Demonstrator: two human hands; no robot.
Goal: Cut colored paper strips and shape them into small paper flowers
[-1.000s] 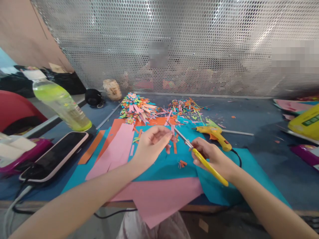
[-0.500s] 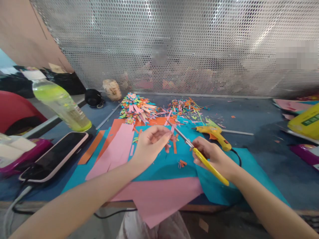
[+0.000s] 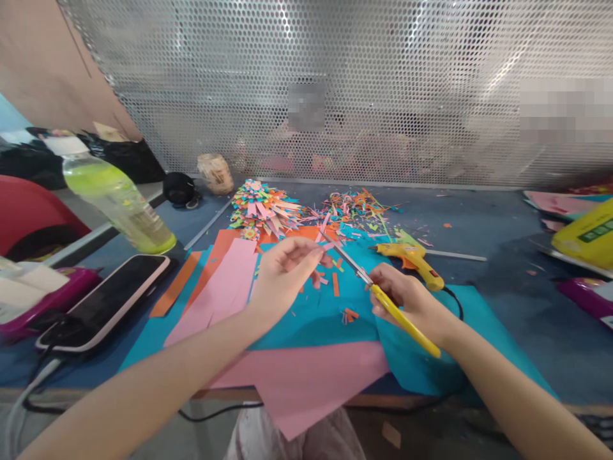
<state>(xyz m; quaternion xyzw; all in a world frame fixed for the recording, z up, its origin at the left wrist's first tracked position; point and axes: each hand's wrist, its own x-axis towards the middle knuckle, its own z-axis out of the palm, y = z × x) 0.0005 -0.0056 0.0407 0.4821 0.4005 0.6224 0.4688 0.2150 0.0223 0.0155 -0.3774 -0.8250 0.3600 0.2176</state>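
My right hand (image 3: 407,297) is closed round the yellow handles of a pair of scissors (image 3: 405,319), whose blades point up and to the left. Close to the blades, my left hand (image 3: 290,265) pinches a small pink paper strip (image 3: 330,245) between thumb and finger. Whether the blades touch the strip I cannot tell. Beneath both hands lies blue paper (image 3: 316,326) with cut bits of orange and pink on it. Long pink strips (image 3: 225,275) and an orange strip (image 3: 176,284) rest to the left of my left hand.
A yellow glue gun (image 3: 414,259) lies beyond my right hand. Behind are a layered paper decoration (image 3: 261,207) and a heap of paper scraps (image 3: 357,207). At left are a phone (image 3: 108,303) and a green drink bottle (image 3: 117,198). A perforated metal panel (image 3: 383,76) closes the back.
My left hand has shifted slightly to the left and up, and the pink strip now lies more level across the blades. My right hand and the scissors have hardly moved.
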